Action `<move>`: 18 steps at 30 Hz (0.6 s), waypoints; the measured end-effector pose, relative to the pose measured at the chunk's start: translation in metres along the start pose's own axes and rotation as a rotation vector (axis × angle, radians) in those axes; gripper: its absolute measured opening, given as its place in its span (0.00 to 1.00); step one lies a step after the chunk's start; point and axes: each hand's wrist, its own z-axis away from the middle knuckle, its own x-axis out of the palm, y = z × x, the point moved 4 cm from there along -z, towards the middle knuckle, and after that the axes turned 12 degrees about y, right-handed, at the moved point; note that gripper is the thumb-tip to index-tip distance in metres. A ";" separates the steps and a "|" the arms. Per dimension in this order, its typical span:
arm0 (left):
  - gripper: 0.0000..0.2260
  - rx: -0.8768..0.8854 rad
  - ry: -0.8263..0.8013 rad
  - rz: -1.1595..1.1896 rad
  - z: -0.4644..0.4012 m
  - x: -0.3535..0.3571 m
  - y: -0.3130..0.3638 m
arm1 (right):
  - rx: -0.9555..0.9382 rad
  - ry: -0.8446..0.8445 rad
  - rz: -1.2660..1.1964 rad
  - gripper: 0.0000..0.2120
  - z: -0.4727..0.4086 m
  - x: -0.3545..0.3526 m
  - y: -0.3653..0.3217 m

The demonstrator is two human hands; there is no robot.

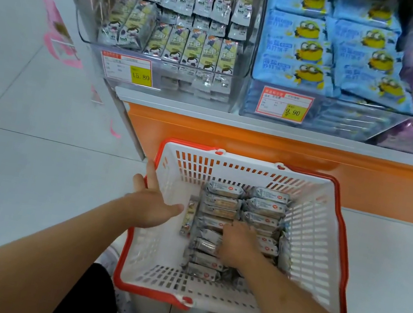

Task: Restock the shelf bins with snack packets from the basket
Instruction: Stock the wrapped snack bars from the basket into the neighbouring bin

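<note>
Silvery, crinkled foil snack packets (pixel 241 217), flat and rectangular, are lying in 2 rough columns on the bottom of a white plastic basket (pixel 304 237) with slotted walls and a red rim. The basket is sitting on a pale tiled floor (pixel 8 149), just in front of an orange shelf base (pixel 257 143). 1 slimmer packet (pixel 189 215) is lying apart at the left of the pile.

The right hand (pixel 236 244) is reaching down into the pile, its fingers (pixel 234 228) curling among the packets; whether they are pinching one cannot be told. The left hand (pixel 153 202) is resting over the basket's left rim, fingers spread and straight.

Above, 2 clear, glossy plastic bins are standing side by side on the shelf. The left bin (pixel 158 76) is holding upright rows of slim grey-and-yellow packets, with a price tag (pixel 127 69) reading 15.80. The right bin (pixel 318 112) is holding stacked, puffy blue packs with yellow cartoon figures, tagged 9.90 (pixel 283 105).
</note>
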 end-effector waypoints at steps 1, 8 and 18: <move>0.58 0.000 0.003 0.005 0.000 -0.001 0.001 | 0.005 0.003 -0.007 0.22 0.002 -0.004 -0.001; 0.55 0.006 0.049 -0.035 0.009 -0.014 0.004 | -0.073 0.097 -0.429 0.11 0.026 -0.065 -0.024; 0.19 0.471 -0.156 0.102 0.088 -0.141 0.086 | -0.448 0.325 -0.386 0.14 0.097 -0.271 -0.059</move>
